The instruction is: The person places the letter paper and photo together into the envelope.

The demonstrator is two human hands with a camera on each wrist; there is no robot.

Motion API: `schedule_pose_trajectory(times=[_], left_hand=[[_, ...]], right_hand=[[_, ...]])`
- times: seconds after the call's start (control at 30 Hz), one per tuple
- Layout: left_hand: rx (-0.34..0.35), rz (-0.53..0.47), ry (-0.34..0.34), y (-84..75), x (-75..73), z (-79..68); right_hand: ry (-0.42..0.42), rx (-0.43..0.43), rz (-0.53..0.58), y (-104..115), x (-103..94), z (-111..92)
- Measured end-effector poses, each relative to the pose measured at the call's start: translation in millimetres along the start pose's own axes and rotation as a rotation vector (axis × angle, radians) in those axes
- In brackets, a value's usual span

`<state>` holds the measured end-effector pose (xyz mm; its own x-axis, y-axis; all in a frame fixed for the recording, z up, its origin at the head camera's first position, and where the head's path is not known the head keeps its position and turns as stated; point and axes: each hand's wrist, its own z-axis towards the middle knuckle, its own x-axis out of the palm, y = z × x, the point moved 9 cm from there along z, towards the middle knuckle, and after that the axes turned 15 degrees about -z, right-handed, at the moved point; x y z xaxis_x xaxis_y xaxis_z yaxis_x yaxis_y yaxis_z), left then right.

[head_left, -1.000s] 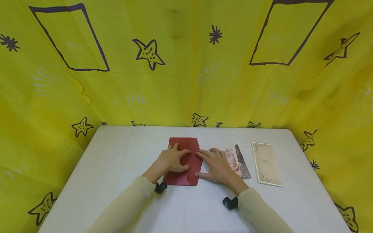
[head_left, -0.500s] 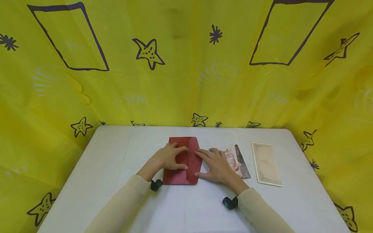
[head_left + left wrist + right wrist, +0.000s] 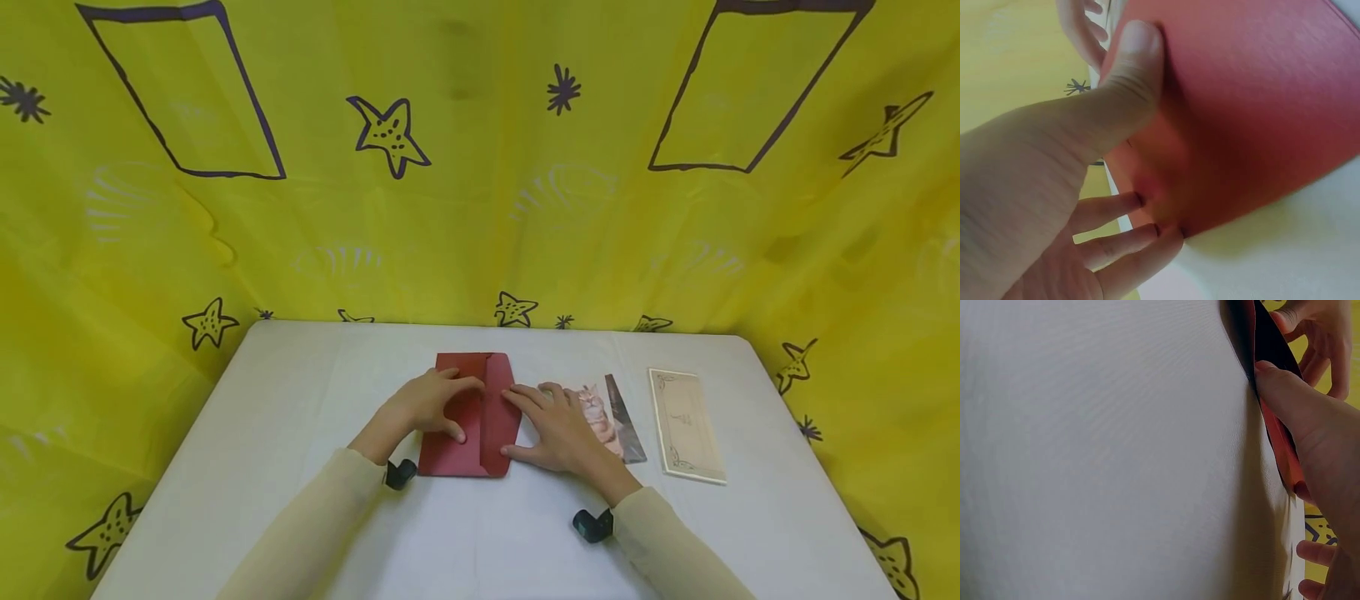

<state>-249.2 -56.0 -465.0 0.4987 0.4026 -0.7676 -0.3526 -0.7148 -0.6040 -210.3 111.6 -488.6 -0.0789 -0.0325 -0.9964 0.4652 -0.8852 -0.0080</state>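
Red envelope [image 3: 467, 410] lies on the white table [image 3: 247, 458], its flap [image 3: 497, 429] toward three o'clock. The left hand [image 3: 429, 403], fingers spread, touches its body and hides part of it. The right hand [image 3: 553, 427], also spread, touches the flap and covers the nine-o'clock side of a printed card [image 3: 600, 415]. Farther toward three o'clock, a cream card [image 3: 686, 427] bears marks too small to read.

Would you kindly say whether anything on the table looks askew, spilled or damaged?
Nothing looks spilled or damaged. Only the flat pink-cat picture card, partly hidden by the right hand, seems untidy: a dark wedge shows along its right side, perhaps another card askew beneath.
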Motion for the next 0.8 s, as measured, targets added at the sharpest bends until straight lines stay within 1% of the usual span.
schedule_pose_trajectory(times=[0.17, 0.33, 0.6, 0.8], left_hand=[[-0.006, 0.025, -0.018, -1.8, 0.7, 1.1], [0.012, 0.021, -0.034, -4.3, 1.8, 3.6], [0.015, 0.046, -0.056, -0.6, 3.7, 5.9], [0.019, 0.086, -0.085, 1.0, 6.0, 8.8]], right_hand=[[0.008, -0.003, 0.003, 0.5, 1.8, 0.5], [0.005, 0.002, 0.0, -2.8, -0.3, 1.2], [0.001, -0.007, 0.035, -6.1, 0.0, 2.7], [-0.012, -0.016, 0.053, -7.2, 0.2, 1.7]])
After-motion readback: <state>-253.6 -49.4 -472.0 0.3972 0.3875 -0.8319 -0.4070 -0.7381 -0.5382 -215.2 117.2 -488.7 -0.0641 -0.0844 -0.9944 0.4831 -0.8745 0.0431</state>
